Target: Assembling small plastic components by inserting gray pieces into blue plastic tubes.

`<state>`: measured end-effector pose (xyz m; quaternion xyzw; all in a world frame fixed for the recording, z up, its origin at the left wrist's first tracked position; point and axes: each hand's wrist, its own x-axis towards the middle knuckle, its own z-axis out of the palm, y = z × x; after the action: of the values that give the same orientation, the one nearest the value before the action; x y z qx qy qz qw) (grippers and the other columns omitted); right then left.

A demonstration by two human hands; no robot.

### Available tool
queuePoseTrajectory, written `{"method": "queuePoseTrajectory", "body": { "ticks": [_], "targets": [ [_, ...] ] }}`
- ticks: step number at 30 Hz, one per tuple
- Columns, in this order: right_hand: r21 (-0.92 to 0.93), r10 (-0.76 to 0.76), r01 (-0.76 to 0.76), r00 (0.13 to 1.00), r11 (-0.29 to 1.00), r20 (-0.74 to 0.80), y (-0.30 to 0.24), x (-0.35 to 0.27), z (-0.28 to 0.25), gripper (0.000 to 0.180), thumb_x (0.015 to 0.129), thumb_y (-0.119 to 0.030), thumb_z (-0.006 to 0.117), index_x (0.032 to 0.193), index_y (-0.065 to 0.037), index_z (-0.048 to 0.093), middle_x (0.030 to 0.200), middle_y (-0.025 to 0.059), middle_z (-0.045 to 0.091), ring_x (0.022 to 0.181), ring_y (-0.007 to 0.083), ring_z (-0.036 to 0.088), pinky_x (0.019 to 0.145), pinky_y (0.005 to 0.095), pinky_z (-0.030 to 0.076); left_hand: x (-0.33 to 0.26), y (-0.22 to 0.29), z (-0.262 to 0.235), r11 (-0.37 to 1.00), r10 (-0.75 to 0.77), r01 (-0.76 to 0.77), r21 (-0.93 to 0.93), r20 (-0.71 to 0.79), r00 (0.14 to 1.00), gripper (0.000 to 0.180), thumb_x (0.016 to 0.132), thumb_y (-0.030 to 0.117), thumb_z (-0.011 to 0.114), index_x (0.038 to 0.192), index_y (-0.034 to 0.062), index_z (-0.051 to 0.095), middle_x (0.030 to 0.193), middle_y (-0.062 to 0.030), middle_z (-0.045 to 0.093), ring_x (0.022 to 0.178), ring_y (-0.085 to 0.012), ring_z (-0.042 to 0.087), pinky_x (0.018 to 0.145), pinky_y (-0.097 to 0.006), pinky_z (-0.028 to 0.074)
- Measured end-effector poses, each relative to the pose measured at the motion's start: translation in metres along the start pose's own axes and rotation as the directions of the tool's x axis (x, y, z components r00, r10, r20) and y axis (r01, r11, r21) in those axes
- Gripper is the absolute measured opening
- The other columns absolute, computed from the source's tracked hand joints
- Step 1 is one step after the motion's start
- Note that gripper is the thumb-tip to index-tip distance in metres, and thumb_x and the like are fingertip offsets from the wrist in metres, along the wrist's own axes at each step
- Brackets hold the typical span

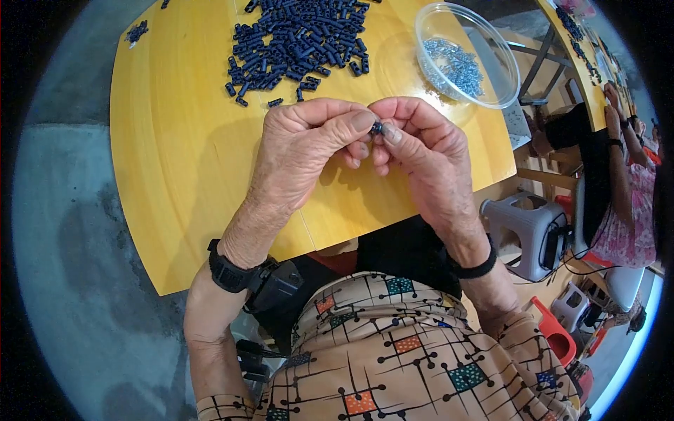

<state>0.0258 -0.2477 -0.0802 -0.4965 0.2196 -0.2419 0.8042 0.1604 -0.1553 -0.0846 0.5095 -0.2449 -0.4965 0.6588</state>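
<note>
Over the yellow table [210, 161], both hands meet at a small black plastic piece [378, 128]. My left hand [312, 137] is closed, thumb and forefinger pinching one end, which they mostly cover. From the other side my right hand [432, 151] grips it between thumb and fingertips; whether a smaller part is also in there I cannot tell. Beyond my hands lies a pile of black tubular plastic pieces [302, 45]. At the far right a clear round plastic tub [502, 77] holds many small silvery metal parts [453, 67], probably screws.
A small dark cluster of pieces [137, 31] lies at the table's far left corner. Grey plastic stools [523, 228] and a red stool [558, 337] stand to the right. Other people sit at another yellow table [586, 70] there.
</note>
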Motion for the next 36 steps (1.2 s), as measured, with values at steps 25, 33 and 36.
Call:
{"method": "queuePoseTrajectory", "body": {
  "ticks": [25, 33, 36],
  "targets": [
    [-0.333, 0.058, -0.006, 0.987, 0.943, 0.148, -0.028, -0.001, -0.003, 0.016, 0.086, 0.0, 0.055, 0.102, 0.002, 0.058, 0.08, 0.0022, 0.06, 0.069, 0.0061, 0.054, 0.062, 0.0193, 0.045, -0.029, 0.019, 0.009, 0.955, 0.087, -0.079, 0.287, -0.015, 0.996, 0.013, 0.083, 0.008, 0.063, 0.089, -0.0028, 0.066, 0.07, -0.0032, 0.064, 0.062, -0.0065, 0.058, 0.055, -0.019, 0.046],
    [-0.752, -0.264, 0.447, 0.894, 0.485, 0.361, -0.018, 0.024, 0.026, 0.018, 0.076, 0.0, 0.063, 0.093, -0.002, 0.061, 0.078, 0.0117, 0.06, 0.064, 0.0237, 0.06, 0.059, 0.0301, 0.049, -0.087, 0.001, -0.011, 0.999, 0.042, -0.034, 0.04, -0.236, 0.971, 0.012, 0.084, 0.007, 0.061, 0.088, -0.0029, 0.065, 0.073, -0.0061, 0.061, 0.061, -0.011, 0.056, 0.057, -0.023, 0.046],
    [-0.787, -0.269, 0.487, 0.872, 0.379, 0.41, -0.006, 0.029, 0.032, 0.02, 0.076, -0.002, 0.061, 0.096, -0.003, 0.06, 0.079, 0.0134, 0.059, 0.067, 0.0302, 0.061, 0.058, 0.0363, 0.05, -0.09, -0.006, -0.019, 0.99, 0.129, -0.109, 0.084, -0.293, 0.947, 0.012, 0.085, 0.007, 0.061, 0.089, -0.0033, 0.065, 0.072, -0.0058, 0.061, 0.062, -0.0104, 0.057, 0.057, -0.022, 0.047]
  ]
}}
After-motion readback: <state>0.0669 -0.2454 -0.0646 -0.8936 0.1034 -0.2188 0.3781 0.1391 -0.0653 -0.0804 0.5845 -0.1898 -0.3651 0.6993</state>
